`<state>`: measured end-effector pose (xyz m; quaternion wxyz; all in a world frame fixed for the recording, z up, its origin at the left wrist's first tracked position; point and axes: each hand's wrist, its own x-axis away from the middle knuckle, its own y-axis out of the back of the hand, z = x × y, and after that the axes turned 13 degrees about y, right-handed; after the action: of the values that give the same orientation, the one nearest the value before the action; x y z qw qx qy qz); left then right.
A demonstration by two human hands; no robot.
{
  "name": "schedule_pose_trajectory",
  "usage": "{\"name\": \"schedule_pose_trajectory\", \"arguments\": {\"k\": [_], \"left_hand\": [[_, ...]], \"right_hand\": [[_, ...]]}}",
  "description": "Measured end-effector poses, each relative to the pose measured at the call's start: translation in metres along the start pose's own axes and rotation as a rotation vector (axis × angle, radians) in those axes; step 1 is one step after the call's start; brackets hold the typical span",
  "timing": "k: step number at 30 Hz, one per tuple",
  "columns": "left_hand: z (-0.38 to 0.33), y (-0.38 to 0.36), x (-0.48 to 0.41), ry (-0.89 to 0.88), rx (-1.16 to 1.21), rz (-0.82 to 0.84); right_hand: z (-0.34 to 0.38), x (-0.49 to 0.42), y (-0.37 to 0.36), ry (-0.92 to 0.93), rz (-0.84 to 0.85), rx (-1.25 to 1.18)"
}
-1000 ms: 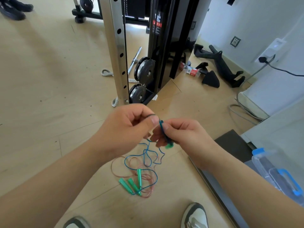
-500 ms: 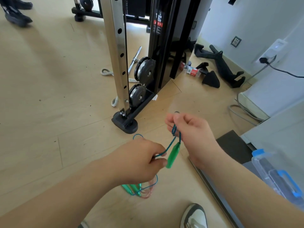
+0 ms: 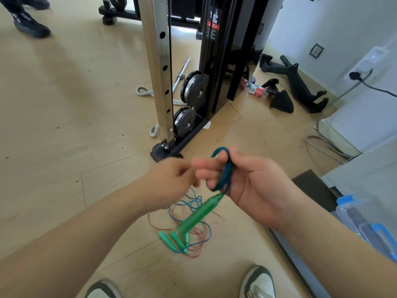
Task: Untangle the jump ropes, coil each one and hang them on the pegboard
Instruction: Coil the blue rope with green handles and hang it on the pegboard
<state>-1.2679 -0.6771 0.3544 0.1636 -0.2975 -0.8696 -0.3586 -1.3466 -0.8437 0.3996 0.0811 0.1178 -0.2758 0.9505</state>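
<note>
Gripping blue rope loops [image 3: 227, 169] in right hand [image 3: 254, 186], green handle [image 3: 200, 212] hanging under it. Blurry left hand [image 3: 171, 181] beside it: cannot tell its grip. Tangled ropes [image 3: 194, 240] on floor [image 3: 64, 125] below.

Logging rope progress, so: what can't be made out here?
- Left hand: motion-blurred in the head view; whether it pinches any cord is unclear.
- Coiled blue jump rope held by the right hand: loop count lost to blur and fingers.
- Tangled red and blue cords: partly hidden behind the hanging translucent green handle.
- Clear plastic box with blue latches: cut off by the right edge.
- Pegboard: out of frame.
</note>
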Motion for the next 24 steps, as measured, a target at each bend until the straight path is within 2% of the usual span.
{"name": "schedule_pose_trajectory", "arguments": {"k": [2,3,6,8,10,12,14,17,20,22,24], "left_hand": [[-0.002,-0.012,0.010,-0.034,-0.214,0.114],[-0.004,-0.018,0.016,-0.087,-0.286,0.134],[-0.009,-0.025,0.030,-0.265,-0.391,0.111],[-0.014,-0.020,0.035,-0.289,-0.289,0.138],[-0.022,-0.010,0.037,-0.281,0.046,0.169],[-0.026,0.004,0.030,-0.284,0.322,0.034],[-0.025,0.014,0.019,-0.253,0.456,-0.141],[-0.011,0.012,0.004,-0.150,0.381,-0.280],[-0.004,0.001,0.000,-0.117,0.170,-0.203],[-0.003,-0.008,0.003,-0.052,0.081,-0.074],[-0.003,-0.019,0.008,-0.020,-0.060,0.030]], "right_hand": [[0.002,-0.005,0.003,0.083,-0.122,-0.063],[0.001,-0.009,0.009,0.127,-0.192,0.013],[-0.008,-0.015,0.029,0.194,-0.324,0.476],[-0.013,-0.012,0.036,0.201,-0.280,0.868],[-0.015,-0.009,0.039,0.194,-0.167,1.085],[-0.014,-0.005,0.036,0.120,-0.060,0.980],[-0.012,-0.004,0.032,0.077,0.013,0.710],[-0.006,-0.001,0.024,0.025,0.101,0.433],[-0.003,0.003,0.014,-0.041,0.216,0.301],[-0.001,0.001,0.010,-0.010,0.159,0.152],[0.000,-0.004,0.013,0.055,0.028,0.014]]}}
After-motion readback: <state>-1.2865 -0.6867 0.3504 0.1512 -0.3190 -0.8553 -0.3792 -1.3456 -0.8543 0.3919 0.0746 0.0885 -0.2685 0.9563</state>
